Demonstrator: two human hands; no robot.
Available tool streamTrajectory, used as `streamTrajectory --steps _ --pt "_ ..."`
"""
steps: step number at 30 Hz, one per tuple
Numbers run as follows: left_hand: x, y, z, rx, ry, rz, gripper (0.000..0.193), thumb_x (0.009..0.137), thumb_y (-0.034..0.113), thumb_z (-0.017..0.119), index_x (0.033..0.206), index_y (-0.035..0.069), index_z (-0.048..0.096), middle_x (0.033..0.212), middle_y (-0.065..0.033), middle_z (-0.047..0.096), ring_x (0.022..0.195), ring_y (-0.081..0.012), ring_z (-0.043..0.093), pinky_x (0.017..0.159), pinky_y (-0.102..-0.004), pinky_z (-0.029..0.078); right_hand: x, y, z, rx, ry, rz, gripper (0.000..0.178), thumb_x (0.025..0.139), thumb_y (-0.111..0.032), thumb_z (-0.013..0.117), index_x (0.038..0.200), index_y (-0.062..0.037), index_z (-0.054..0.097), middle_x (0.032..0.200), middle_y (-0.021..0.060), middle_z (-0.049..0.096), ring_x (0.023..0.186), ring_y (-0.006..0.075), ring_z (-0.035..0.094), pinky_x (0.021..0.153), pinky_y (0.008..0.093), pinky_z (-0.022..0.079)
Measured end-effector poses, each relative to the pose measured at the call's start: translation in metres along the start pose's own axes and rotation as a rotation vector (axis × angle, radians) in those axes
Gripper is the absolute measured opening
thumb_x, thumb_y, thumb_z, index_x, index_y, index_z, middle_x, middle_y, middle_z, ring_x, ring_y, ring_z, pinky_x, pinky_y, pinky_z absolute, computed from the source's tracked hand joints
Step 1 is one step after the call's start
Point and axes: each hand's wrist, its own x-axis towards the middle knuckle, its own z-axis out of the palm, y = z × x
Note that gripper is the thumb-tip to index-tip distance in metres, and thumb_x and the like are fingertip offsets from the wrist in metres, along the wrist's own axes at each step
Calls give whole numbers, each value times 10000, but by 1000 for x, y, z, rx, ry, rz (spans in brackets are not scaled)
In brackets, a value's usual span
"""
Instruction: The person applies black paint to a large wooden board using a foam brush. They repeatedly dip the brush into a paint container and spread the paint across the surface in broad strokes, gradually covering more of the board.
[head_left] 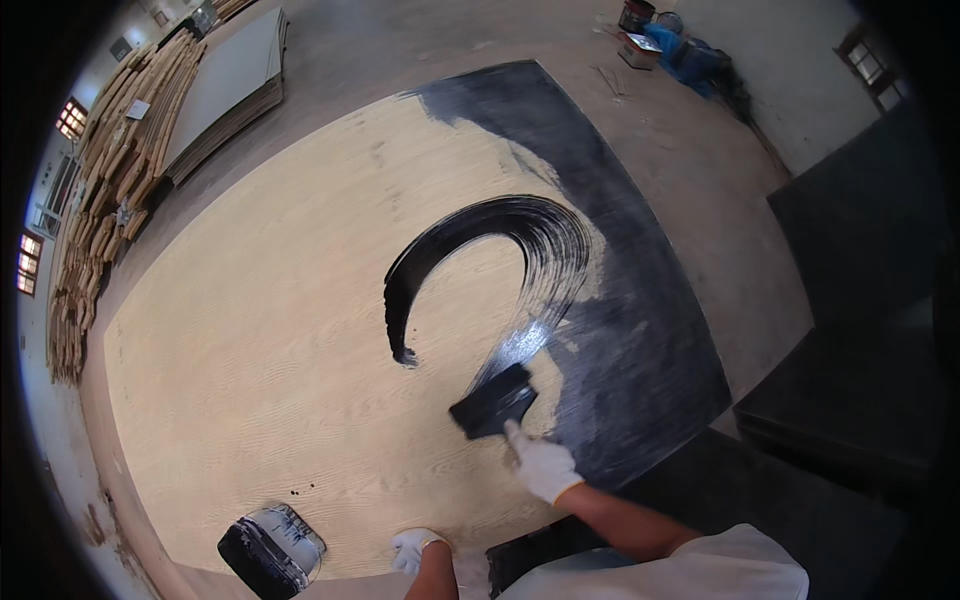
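A large wood-grained panel (250,350) lies flat before me, with a dried-looking dark coating (640,340) along its right and far side. Across the bare wood curves a fresh, streaky, glossy black stroke (460,225). My right hand (548,470), in a white glove, is closed round the handle of a wide black scraper (495,402). The scraper's broad blade is on the panel at the near end of that stroke, slightly blurred. My left hand (415,549), also gloved, rests at the panel's near edge with its fingers spread and holds nothing.
A cut-open tub (270,550) smeared with black paste sits at the near left edge, several black drops beside it. Stacked boards (225,95) and rough planks (105,190) stand at far left. Dark panels (860,390) lie at right. Containers (640,50) and blue sheeting (688,60) sit far right.
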Motion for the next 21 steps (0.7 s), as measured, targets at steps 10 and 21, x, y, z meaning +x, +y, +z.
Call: streamTrajectory --steps 10,21 --pt "11 -1 17 22 41 -23 823 973 620 297 1589 74 275 1508 -261 390 1379 -460 416 1114 -666 302 167 67 -193 -77 607 222 672 903 -127 488 1564 -62 384 1152 290 702 1086 429 685 947 501 532" --pt "10 -5 12 172 36 12 800 974 587 306 1558 41 305 1377 -249 485 1232 -431 506 1051 -614 370 71 70 -135 -145 288 223 681 925 -200 549 1587 -174 390 1231 251 688 1153 425 651 1032 496 487"
